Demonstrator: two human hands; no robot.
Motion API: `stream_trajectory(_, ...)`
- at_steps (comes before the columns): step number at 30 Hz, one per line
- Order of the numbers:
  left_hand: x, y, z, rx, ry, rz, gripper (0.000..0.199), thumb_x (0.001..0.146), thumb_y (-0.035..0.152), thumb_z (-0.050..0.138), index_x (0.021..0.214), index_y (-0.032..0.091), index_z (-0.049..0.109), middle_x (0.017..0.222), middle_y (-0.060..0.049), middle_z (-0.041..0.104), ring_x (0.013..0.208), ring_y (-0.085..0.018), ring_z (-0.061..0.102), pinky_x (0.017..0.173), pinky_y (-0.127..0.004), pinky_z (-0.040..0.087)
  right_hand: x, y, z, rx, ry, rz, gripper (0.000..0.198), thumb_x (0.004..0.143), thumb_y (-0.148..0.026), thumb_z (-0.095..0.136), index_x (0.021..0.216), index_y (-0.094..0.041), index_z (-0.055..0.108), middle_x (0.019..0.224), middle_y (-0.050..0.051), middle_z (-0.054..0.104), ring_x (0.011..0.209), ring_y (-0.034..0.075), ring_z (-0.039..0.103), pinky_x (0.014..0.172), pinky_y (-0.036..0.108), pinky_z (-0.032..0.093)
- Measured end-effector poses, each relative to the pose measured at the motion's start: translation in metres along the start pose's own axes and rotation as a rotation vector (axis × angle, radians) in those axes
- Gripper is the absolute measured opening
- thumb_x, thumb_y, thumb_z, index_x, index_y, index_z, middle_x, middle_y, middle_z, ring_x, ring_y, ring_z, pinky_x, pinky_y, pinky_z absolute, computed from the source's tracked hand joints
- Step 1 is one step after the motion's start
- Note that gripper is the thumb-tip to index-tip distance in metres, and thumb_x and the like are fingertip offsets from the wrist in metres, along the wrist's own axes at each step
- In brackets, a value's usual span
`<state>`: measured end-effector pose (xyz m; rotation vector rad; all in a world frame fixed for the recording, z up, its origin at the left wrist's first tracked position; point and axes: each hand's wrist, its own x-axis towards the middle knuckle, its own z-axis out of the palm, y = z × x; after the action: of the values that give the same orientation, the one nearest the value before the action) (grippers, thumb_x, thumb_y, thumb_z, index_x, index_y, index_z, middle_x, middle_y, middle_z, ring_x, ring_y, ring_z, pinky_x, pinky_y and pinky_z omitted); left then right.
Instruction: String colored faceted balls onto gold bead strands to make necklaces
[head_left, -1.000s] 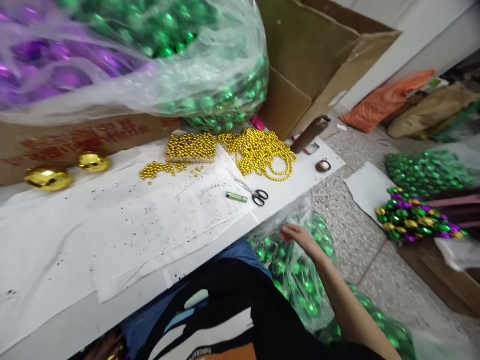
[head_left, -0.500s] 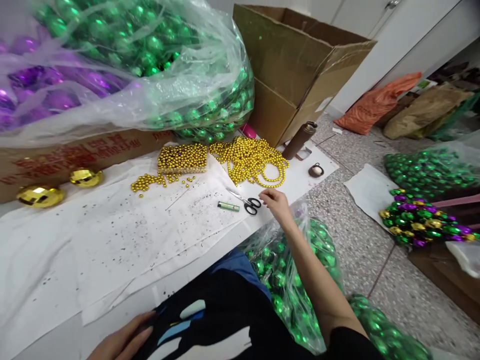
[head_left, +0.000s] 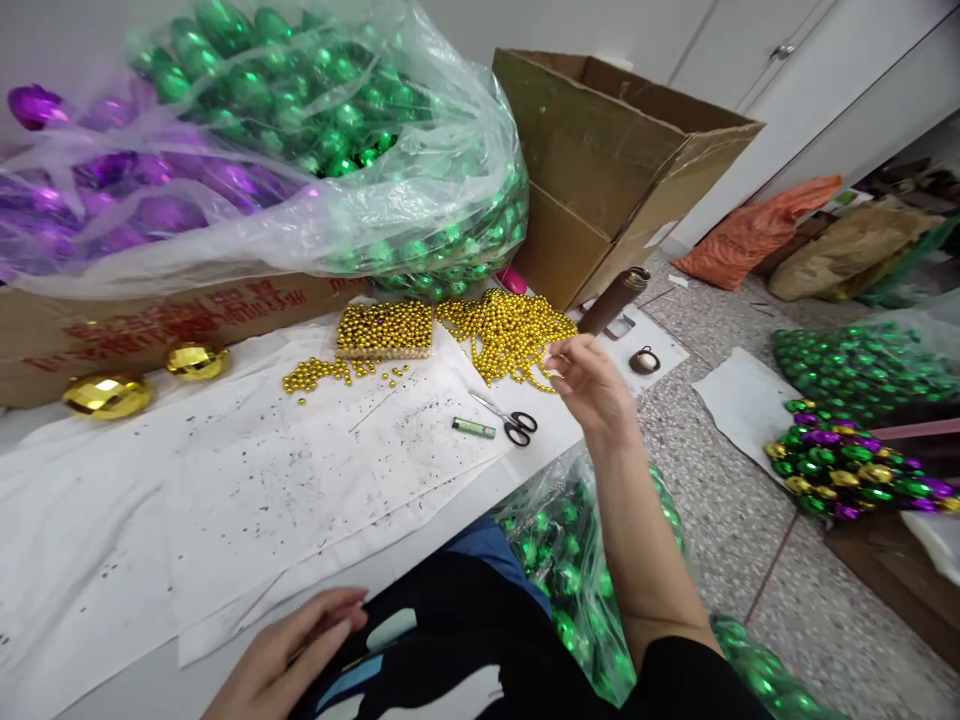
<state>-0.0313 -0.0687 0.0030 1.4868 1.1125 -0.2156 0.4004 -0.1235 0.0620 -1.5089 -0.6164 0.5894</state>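
Observation:
My right hand (head_left: 596, 395) is raised over the table's right end, in front of a heap of gold bead strings (head_left: 502, 330). Its fingers curl in toward the thumb; anything between the fingertips is too small to make out. Low over my lap, my left hand (head_left: 292, 650) has its fingers stretched and slightly bent, with nothing seen in it. Black-handled scissors (head_left: 517, 427) lie partly spread on the white cloth, left of my right hand. Beside them is a green lighter (head_left: 473, 428). A clear box of gold beads (head_left: 385, 330) stands farther back, with loose gold beads (head_left: 313, 374) next to it.
Two big faceted gold ornaments (head_left: 107, 396) sit at the left. Behind are bags of purple balls (head_left: 161, 212) and green balls (head_left: 300, 100), and an open carton (head_left: 559, 150). A brown bottle (head_left: 615, 302) stands near the right edge. Another green-ball bag (head_left: 574, 540) is below.
My right hand has risen from beside the scissors toward the gold strings, turning upward. The left hand has come up and right, further into view. The whole view has shifted slightly.

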Motion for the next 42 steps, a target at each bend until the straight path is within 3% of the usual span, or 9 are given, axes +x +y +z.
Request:
stream_trajectory(4, 0.026, 0.094, 0.019, -0.311, -0.217, 0.156, 0.040, 0.090, 0.054, 0.057, 0.109, 0.022, 0.071, 0.104, -0.008, 0.075, 0.108, -0.025, 0.067, 0.103, -0.037, 0.049, -0.063, -0.062, 0.000, 0.295, -0.181, -0.217, 0.015, 0.089, -0.035, 0.063, 0.082, -0.024, 0.058, 0.050, -0.009, 0.038, 0.038, 0.005, 0.023, 0.039, 0.020, 0.021)
stream_trajectory(7, 0.061, 0.154, 0.039, -0.670, -0.514, 0.268, 0.031, 0.090, 0.039, 0.060, 0.105, 0.014, 0.072, 0.100, -0.013, 0.075, 0.094, -0.024, 0.071, 0.093, -0.037, 0.054, -0.112, -0.072, 0.018, 0.115, -0.396, -0.259, 0.008, 0.090, -0.027, 0.065, 0.086, -0.021, 0.067, 0.058, -0.005, 0.053, 0.045, 0.006, 0.039, 0.044, 0.019, 0.031)
stream_trajectory(10, 0.098, 0.197, 0.058, -0.842, -0.664, 0.167, 0.026, 0.093, 0.018, 0.050, 0.104, 0.007, 0.070, 0.095, -0.016, 0.075, 0.080, -0.021, 0.073, 0.079, -0.035, 0.059, -0.146, -0.054, 0.040, -0.181, -0.723, -0.235, 0.014, 0.094, -0.023, 0.059, 0.087, -0.017, 0.069, 0.076, 0.001, 0.067, 0.064, 0.009, 0.058, 0.061, 0.019, 0.045)
stream_trajectory(13, 0.131, 0.227, 0.064, -0.980, -0.536, 0.041, 0.026, 0.093, 0.006, 0.042, 0.100, 0.004, 0.067, 0.081, -0.012, 0.073, 0.065, -0.015, 0.070, 0.067, -0.027, 0.059, -0.165, -0.024, 0.053, -0.410, -0.971, -0.226, 0.018, 0.096, -0.021, 0.052, 0.090, -0.017, 0.069, 0.083, 0.002, 0.072, 0.073, 0.010, 0.064, 0.069, 0.018, 0.045)
stream_trajectory(18, 0.179, 0.248, 0.046, -1.031, -0.228, -0.062, 0.023, 0.089, -0.002, 0.041, 0.099, 0.006, 0.061, 0.060, -0.002, 0.060, 0.041, -0.006, 0.052, 0.044, -0.014, 0.048, -0.180, 0.014, 0.053, -0.459, -1.129, -0.148, 0.017, 0.095, -0.020, 0.052, 0.092, -0.018, 0.069, 0.085, 0.000, 0.071, 0.075, 0.009, 0.064, 0.069, 0.016, 0.042)
stream_trajectory(27, 0.194, 0.253, 0.016, -0.839, -0.189, 0.023, 0.014, 0.086, 0.002, 0.054, 0.075, 0.006, 0.062, 0.050, 0.003, 0.044, 0.033, 0.001, 0.023, 0.031, -0.009, 0.010, -0.179, 0.054, 0.060, -0.509, -1.213, -0.035, 0.010, 0.089, -0.020, 0.059, 0.088, -0.019, 0.068, 0.070, -0.005, 0.061, 0.062, 0.007, 0.052, 0.060, 0.017, 0.034)
stream_trajectory(31, 0.171, 0.255, 0.007, -0.594, -0.191, 0.191, 0.014, 0.081, -0.001, 0.057, 0.071, 0.005, 0.064, 0.053, -0.001, 0.052, 0.035, 0.001, 0.024, 0.035, -0.012, 0.009, -0.182, 0.067, 0.063, -0.533, -1.195, 0.019, 0.010, 0.088, -0.019, 0.058, 0.085, -0.019, 0.068, 0.068, -0.006, 0.059, 0.060, 0.006, 0.050, 0.060, 0.018, 0.033)
stream_trajectory(36, 0.137, 0.261, -0.009, -0.160, 0.004, 0.502, 0.014, 0.079, 0.008, 0.060, 0.066, 0.011, 0.063, 0.044, 0.006, 0.042, 0.039, -0.003, 0.028, 0.040, -0.017, 0.014, -0.167, 0.070, 0.051, -0.529, -1.096, 0.016, 0.011, 0.089, -0.020, 0.058, 0.087, -0.020, 0.069, 0.085, -0.001, 0.069, 0.077, 0.012, 0.062, 0.071, 0.020, 0.042)
stream_trajectory(42, 0.079, 0.275, -0.011, 0.033, -0.069, 0.772, 0.010, 0.076, 0.019, 0.062, 0.068, 0.013, 0.063, 0.052, 0.006, 0.047, 0.046, -0.005, 0.036, 0.045, -0.020, 0.023, -0.050, 0.042, 0.047, -0.706, -0.198, -0.413, 0.046, 0.086, -0.024, 0.060, 0.132, -0.025, 0.055, 0.133, 0.011, 0.059, 0.121, 0.027, 0.051, 0.099, 0.043, 0.043)
